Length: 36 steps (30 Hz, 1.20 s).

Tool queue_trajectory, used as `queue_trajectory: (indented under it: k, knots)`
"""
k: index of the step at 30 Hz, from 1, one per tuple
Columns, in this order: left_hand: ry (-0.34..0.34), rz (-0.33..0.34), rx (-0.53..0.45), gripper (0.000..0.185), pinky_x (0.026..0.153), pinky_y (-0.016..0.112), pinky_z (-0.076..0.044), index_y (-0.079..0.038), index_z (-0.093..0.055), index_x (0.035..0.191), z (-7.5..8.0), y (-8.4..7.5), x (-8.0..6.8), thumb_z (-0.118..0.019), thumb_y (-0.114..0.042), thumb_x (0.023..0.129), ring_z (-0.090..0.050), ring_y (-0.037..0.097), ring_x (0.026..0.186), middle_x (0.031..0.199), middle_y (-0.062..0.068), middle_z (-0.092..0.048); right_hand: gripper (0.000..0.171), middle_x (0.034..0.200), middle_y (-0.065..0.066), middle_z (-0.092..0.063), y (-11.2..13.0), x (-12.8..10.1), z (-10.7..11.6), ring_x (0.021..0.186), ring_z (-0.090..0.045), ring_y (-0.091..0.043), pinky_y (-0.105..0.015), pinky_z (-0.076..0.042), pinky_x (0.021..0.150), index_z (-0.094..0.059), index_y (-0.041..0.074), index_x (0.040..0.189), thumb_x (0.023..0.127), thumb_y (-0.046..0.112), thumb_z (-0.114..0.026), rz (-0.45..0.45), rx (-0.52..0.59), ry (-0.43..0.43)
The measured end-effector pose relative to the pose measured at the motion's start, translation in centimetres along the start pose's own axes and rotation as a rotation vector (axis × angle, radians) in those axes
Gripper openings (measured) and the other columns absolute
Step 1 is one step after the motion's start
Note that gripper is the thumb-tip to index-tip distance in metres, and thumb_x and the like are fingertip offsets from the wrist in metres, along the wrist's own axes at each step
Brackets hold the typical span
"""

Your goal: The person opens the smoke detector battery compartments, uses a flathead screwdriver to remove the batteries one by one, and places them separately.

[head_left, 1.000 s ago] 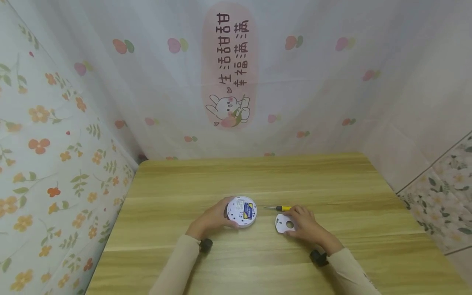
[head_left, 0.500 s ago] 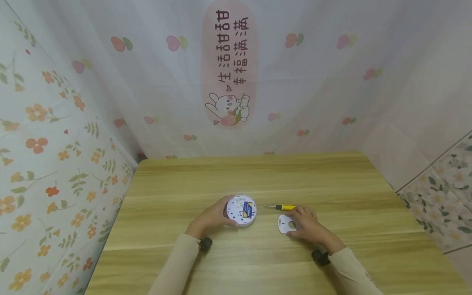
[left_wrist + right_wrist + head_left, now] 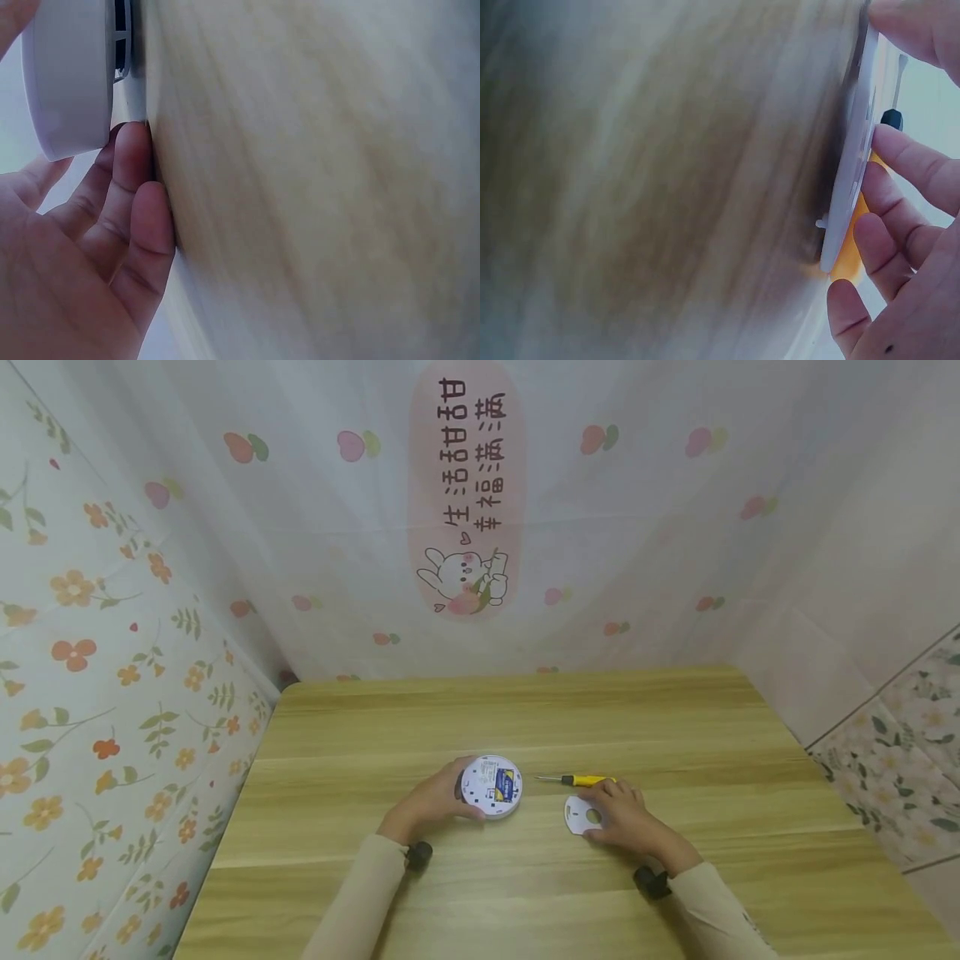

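Woodgrain table (image 3: 480, 717); on it, yellow screwdriver (image 3: 585, 781), white plate (image 3: 578, 815), round device (image 3: 486, 788).

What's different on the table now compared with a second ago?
The right hand and the white plate it holds have shifted slightly to the right and toward the person, so more of the yellow-handled screwdriver shows. I see nothing newly grasped or let go. The left hand still holds the round white device in place.

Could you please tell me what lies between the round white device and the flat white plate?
In the head view, only bare tabletop lies directly between the device and the plate; the yellow-handled screwdriver lies just beyond that stretch.
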<state>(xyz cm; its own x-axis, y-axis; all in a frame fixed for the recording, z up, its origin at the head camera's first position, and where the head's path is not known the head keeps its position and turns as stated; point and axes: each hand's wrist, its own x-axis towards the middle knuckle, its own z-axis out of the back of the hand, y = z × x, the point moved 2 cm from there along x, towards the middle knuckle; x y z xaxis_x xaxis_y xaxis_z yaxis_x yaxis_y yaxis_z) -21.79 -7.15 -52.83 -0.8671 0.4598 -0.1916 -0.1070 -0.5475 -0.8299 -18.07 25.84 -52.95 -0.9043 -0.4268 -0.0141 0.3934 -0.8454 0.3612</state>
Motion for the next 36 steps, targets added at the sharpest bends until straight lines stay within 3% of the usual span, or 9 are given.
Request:
queue_trajectory:
  k: [13,23,36]
  knots:
    - [-0.005,-0.018,0.008,0.105,0.114,0.055,-0.028,-0.019,-0.028,0.152,0.1,-0.1,0.1,-0.085,-0.042,0.067,-0.036,0.030,0.141,0.155,0.006,-0.036,0.057,0.113,-0.010,-0.058,0.2,0.0,0.4,0.107,-0.048,-0.034,-0.046,-0.033,0.082,-0.063,0.008,0.123,0.074,0.032,-0.079,0.006,0.019,-0.016]
    - [0.001,-0.031,-0.005,0.105,0.114,0.055,-0.028,-0.016,-0.028,0.152,0.1,0.0,0.3,-0.086,-0.039,0.067,-0.036,0.031,0.140,0.154,0.008,-0.037,0.031,0.111,-0.009,-0.059,0.2,0.6,0.9,0.102,-0.048,-0.029,-0.048,-0.034,0.086,-0.066,0.009,0.114,0.084,0.014,-0.069,0.039,0.065,-0.139]
    - [0.001,-0.010,-0.010,0.106,0.114,0.056,-0.027,-0.017,-0.028,0.152,0.0,0.0,0.1,-0.086,-0.039,0.067,-0.037,0.032,0.140,0.154,0.009,-0.037,0.032,0.113,-0.014,-0.058,-0.3,2.8,1.4,0.101,-0.049,-0.032,-0.047,-0.039,0.083,-0.064,0.005,0.114,0.084,0.012,-0.070,0.018,0.028,-0.160]
